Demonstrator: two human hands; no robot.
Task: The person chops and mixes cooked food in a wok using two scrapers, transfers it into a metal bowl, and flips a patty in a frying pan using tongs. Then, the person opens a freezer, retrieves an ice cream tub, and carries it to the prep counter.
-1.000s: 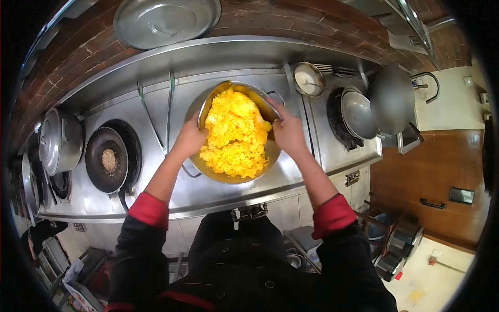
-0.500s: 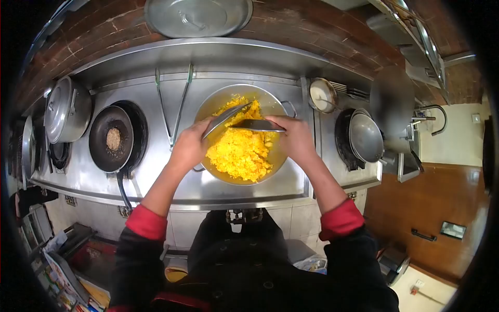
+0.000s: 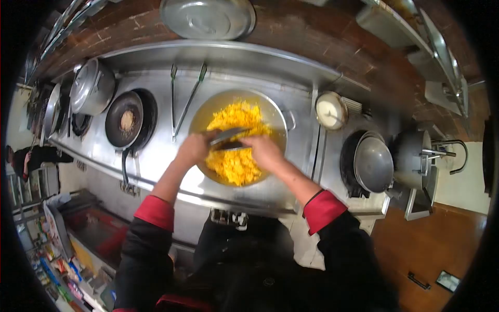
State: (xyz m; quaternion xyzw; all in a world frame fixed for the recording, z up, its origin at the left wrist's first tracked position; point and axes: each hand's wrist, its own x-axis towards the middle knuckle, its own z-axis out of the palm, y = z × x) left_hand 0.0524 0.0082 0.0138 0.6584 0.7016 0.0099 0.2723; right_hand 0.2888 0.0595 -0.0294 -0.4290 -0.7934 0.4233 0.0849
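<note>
In the head view, the left hand (image 3: 194, 148) grips a flat shiny metal piece (image 3: 228, 135). The right hand (image 3: 264, 152) is close by and pinches a darker metal piece (image 3: 232, 147); both pieces look blurry. They are over yellow rice (image 3: 238, 170), which sits inside a big round metal pan (image 3: 277, 115) on the steel counter (image 3: 156, 171). Long tongs (image 3: 191, 99) lie to the left of the pan. Farther left, a black frying pan (image 3: 115, 120) has brown food (image 3: 127, 120) in it.

Food (image 3: 235, 167) in pot (image 3: 276, 115) | skillet (image 3: 115, 131) left | woks (image 3: 374, 165) right, seemingly nested
</note>
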